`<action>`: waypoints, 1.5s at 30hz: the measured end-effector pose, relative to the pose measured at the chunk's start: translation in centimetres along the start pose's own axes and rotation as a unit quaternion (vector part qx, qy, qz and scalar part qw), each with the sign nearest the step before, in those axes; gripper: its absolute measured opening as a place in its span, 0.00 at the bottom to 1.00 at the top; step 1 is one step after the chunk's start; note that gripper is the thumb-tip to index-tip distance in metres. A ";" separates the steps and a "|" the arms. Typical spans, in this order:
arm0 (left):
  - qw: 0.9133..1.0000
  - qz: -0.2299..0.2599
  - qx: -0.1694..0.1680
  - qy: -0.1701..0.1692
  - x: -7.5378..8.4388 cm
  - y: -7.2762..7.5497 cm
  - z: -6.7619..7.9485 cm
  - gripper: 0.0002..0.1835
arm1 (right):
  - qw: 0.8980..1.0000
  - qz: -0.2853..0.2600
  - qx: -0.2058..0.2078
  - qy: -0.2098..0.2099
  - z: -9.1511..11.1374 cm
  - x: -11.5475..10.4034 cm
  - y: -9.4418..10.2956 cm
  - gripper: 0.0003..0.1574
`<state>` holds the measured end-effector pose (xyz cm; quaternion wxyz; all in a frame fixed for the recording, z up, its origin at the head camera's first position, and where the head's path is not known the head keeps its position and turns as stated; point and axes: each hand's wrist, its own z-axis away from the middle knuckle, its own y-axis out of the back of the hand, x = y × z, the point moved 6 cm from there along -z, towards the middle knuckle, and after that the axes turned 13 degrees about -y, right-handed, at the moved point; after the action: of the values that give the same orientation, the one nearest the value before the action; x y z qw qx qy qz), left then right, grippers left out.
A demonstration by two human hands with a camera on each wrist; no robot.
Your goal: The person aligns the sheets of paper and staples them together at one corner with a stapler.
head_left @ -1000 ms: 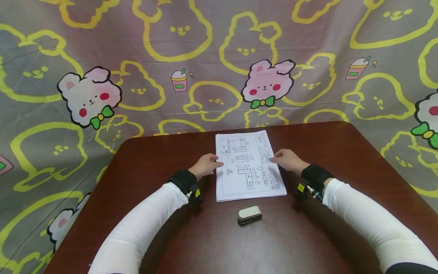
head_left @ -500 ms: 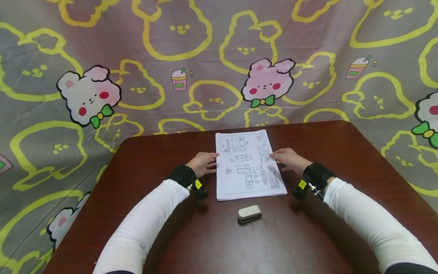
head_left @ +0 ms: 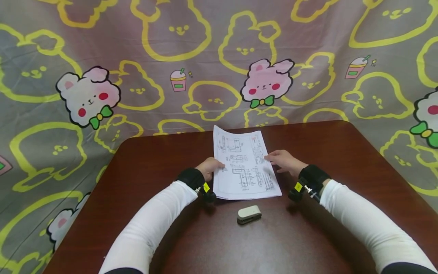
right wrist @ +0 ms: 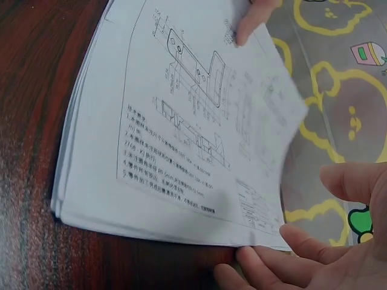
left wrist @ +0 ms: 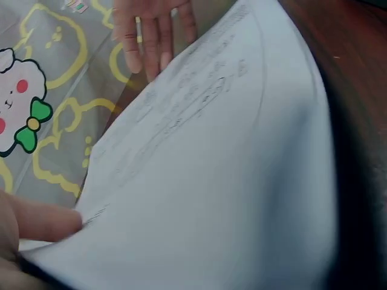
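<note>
A stack of white paper [head_left: 244, 190] printed with technical drawings lies on the table, its left side lifted and bowed. My left hand [head_left: 208, 167] pinches the left edge, with the thumb on top and the other fingers hidden underneath. In the left wrist view, the thumb [left wrist: 51, 221] presses on the bent sheets. At the opposite edge is my right hand [head_left: 286, 161]. Its fingers [right wrist: 272, 263] extend at the paper's edge, and the thumb stands off the sheets in the right wrist view. A small stapler [head_left: 249, 215], pale on top and dark below, sits nearer to me.
The dark reddish-brown table [head_left: 164, 152] has rounded far corners. Behind it hangs a grey curtain [head_left: 212, 49] with yellow outlines and cartoon rabbits. Both wrists carry black straps with small cameras attached.
My left hand has moved from beside the paper onto its left edge and now pinches it. The left side has risen, and the stack has shifted slightly left. My right hand moved slightly left with it.
</note>
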<state>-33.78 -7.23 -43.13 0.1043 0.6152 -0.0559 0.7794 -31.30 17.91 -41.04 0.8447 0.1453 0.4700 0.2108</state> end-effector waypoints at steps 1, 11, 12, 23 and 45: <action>1.000 0.002 0.004 0.000 -0.1 0.0 0.1 0.17 | 1.000 -0.002 0.002 0.001 -0.1 0.0 0.0 0.31; 0.999 0.041 0.019 -0.019 0.3 -0.1 0.9 0.19 | 0.998 -0.048 0.037 0.010 -1.3 0.6 0.1 0.33; 0.999 0.044 0.017 -0.024 0.4 -0.1 1.0 0.19 | 0.997 -0.059 0.038 0.009 -1.4 0.6 0.2 0.33; 0.993 0.037 -0.001 -0.113 1.8 0.5 1.1 0.19 | 0.974 -0.222 -0.005 0.049 -1.7 -1.1 0.7 0.26; 0.961 0.022 0.031 -0.275 6.0 2.4 2.1 0.18 | 0.942 -0.256 0.081 0.200 2.7 -6.1 2.4 0.16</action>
<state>-33.64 -9.42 -36.70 0.0481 0.8071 -0.0718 0.5840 -32.39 16.89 -34.14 0.7441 0.0427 0.6662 -0.0265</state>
